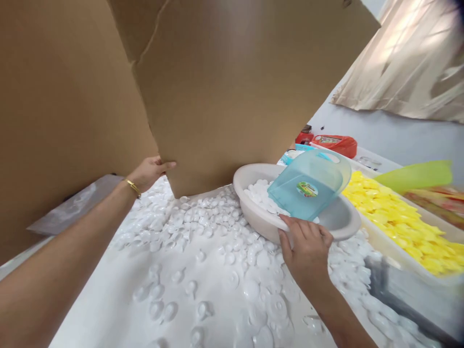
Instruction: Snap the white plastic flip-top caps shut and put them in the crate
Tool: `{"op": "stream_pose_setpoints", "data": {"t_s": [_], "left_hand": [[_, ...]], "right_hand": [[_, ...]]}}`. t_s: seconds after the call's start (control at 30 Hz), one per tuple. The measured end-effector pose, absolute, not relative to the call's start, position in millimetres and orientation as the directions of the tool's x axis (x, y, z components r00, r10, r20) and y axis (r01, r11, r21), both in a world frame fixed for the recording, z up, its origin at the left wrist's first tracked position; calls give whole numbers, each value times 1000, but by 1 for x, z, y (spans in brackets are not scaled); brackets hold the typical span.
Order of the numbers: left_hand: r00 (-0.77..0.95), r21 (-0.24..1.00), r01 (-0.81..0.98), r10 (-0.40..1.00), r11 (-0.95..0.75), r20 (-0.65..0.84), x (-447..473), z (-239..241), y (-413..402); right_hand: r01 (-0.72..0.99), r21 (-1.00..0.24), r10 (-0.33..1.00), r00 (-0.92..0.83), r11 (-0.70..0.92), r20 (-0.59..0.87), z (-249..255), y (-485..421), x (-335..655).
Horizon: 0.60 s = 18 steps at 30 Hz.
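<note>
My left hand (pixel 150 171) grips the lower edge of a large brown cardboard box (pixel 203 82) that is tilted up over the table. Several white plastic caps (pixel 203 241) lie spread on the white table surface below it. My right hand (pixel 307 246) holds the near rim of a white oval basin (pixel 253 212). The basin holds some white caps and a translucent blue scoop container (pixel 308 186) leaning inside it.
A tray of yellow caps (pixel 402 222) stands at the right, with a green scoop (pixel 416 176) over it. A red bag (pixel 335 144) lies behind the basin. A beige curtain (pixel 409 63) hangs at the back right. A grey sheet (pixel 72 203) lies at the left.
</note>
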<state>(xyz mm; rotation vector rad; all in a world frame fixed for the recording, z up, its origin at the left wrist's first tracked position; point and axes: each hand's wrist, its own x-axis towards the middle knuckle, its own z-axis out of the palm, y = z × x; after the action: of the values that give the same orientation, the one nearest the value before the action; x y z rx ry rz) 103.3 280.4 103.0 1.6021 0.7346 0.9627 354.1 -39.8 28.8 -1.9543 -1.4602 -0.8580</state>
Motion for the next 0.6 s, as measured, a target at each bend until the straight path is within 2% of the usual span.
{"op": "stream_pose_setpoints", "data": {"t_s": [0.2, 0.5, 0.6], "left_hand": [[444, 973, -21, 870, -230, 215, 105, 92, 287], [436, 962, 51, 872, -269, 220, 92, 92, 266], [380, 963, 97, 904, -251, 197, 86, 91, 256]], "right_hand": [[960, -88, 617, 239, -264, 750, 31, -39, 352], [968, -47, 598, 191, -247, 779, 28, -41, 354], [971, -30, 599, 171, -238, 782, 26, -41, 355]]}}
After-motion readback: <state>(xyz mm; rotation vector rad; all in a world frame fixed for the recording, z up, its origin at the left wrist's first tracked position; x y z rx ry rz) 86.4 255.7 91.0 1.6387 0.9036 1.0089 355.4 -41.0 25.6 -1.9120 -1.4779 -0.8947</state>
